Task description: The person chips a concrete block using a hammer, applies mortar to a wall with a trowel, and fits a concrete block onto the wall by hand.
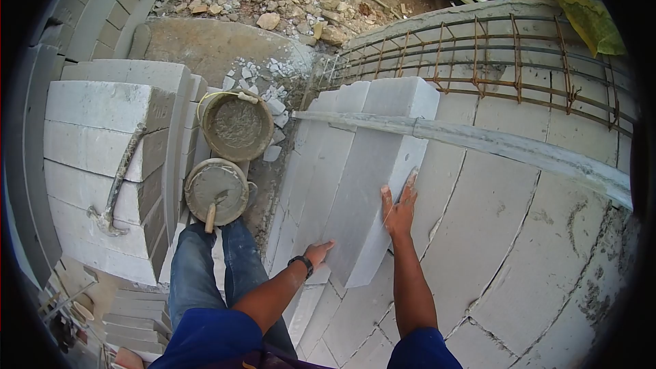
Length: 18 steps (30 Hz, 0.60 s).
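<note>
A light grey aerated concrete block (pixel 362 174) lies lengthwise in front of me, at the right side of a row of similar blocks (pixel 318 154). My right hand (pixel 400 212) rests against its right face, thumb and fingers spread. By the near left edge is my left hand (pixel 319 253), a finger stretched toward the block; its other fingers are partly hidden. A watch is on the left wrist. Across the block's far part runs a long grey, mortar-smeared straight bar (pixel 492 140).
Left stand stacked blocks (pixel 102 137) with a hammer (pixel 119 184) on them. Two mortar buckets, one far (pixel 238 126) and one near (pixel 217 191), are by my legs; a trowel (pixel 210 217) lies in the near one. A rebar cage (pixel 478 61) spans the back; rubble (pixel 273 0) lies beyond.
</note>
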Tool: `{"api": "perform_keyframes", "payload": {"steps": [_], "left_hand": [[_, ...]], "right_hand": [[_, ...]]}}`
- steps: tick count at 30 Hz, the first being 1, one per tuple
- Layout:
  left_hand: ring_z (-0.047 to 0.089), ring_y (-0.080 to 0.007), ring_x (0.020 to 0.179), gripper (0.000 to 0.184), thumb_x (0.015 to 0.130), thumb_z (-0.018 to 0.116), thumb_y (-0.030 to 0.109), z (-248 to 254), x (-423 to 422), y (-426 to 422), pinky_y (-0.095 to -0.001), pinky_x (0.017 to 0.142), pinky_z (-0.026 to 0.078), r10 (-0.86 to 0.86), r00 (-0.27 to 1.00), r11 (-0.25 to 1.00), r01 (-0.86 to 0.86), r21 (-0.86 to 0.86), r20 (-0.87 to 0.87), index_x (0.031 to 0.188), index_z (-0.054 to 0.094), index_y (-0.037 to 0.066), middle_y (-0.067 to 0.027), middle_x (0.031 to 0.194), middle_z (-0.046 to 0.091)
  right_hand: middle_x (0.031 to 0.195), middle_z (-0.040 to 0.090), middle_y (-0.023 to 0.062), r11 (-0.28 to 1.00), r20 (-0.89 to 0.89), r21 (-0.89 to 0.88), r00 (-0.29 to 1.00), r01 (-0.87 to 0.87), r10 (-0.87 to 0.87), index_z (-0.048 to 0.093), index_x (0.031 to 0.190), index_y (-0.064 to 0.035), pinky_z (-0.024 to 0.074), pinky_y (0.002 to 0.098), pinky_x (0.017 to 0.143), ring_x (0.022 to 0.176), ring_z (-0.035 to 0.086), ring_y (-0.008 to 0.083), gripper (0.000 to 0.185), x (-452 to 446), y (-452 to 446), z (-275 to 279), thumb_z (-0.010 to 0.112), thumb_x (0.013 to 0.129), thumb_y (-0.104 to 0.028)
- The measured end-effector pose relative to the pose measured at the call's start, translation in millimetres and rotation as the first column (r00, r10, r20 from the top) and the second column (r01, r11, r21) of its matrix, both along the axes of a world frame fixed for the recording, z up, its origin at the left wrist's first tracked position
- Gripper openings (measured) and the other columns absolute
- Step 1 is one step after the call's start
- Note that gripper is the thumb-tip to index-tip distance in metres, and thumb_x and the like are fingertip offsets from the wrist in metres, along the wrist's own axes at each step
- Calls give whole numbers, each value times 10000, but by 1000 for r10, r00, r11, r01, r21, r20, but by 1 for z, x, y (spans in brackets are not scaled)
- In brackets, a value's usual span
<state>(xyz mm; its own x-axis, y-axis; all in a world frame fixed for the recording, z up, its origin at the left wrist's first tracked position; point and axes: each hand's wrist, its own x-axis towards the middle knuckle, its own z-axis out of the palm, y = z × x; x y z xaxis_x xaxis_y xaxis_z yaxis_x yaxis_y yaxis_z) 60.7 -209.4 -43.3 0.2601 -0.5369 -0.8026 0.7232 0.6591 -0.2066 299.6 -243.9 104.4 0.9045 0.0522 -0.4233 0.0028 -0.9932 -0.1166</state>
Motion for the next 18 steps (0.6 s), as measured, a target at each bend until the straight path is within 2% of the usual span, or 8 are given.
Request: {"api": "perform_keyframes", "payload": {"steps": [3, 9, 15, 18], "left_hand": [[408, -379, 1423, 823, 915, 741, 540, 4, 1, 3, -532, 1166, 374, -2, 1000, 1000, 2, 2, 4, 1522, 449, 67, -168, 1559, 435], [409, -379, 1422, 816, 922, 734, 530, 2, 1, 2, -523, 1171, 369, -1, 1000, 1000, 1, -1, 3, 1523, 449, 57, -172, 1562, 433], [471, -330, 1386, 735, 935, 732, 478, -14, -7, -14, -510, 1153, 395, 21, 1000, 1000, -22, -10, -18, 1493, 487, 67, -125, 1520, 500], [530, -291, 1338, 668, 954, 716, 441, 1, 4, 0, -496, 1133, 424, -13, 998, 1000, 14, 18, -59, 1471, 508, 72, -103, 1462, 559]], "right_hand": [[1454, 354, 426, 994, 139, -51, 985, -93, 99, 36, 1669, -121, 360, 562, 1142, 1356, 412, 569, 1034, -1, -18, -22, 561, 964, -666], [1307, 450, 355, 994, 202, -10, 973, -107, 107, 60, 1673, -123, 399, 558, 1077, 1225, 501, 521, 1026, -4, -16, -24, 578, 961, -648], [1325, 460, 341, 992, 233, -10, 965, -122, 121, 86, 1670, -112, 403, 555, 1072, 1208, 510, 524, 1024, -4, -14, -24, 608, 954, -625], [1413, 428, 366, 981, 297, -83, 936, -173, 190, 101, 1668, -110, 381, 559, 1109, 1277, 475, 548, 1026, -4, -23, -35, 613, 948, -632]]}}
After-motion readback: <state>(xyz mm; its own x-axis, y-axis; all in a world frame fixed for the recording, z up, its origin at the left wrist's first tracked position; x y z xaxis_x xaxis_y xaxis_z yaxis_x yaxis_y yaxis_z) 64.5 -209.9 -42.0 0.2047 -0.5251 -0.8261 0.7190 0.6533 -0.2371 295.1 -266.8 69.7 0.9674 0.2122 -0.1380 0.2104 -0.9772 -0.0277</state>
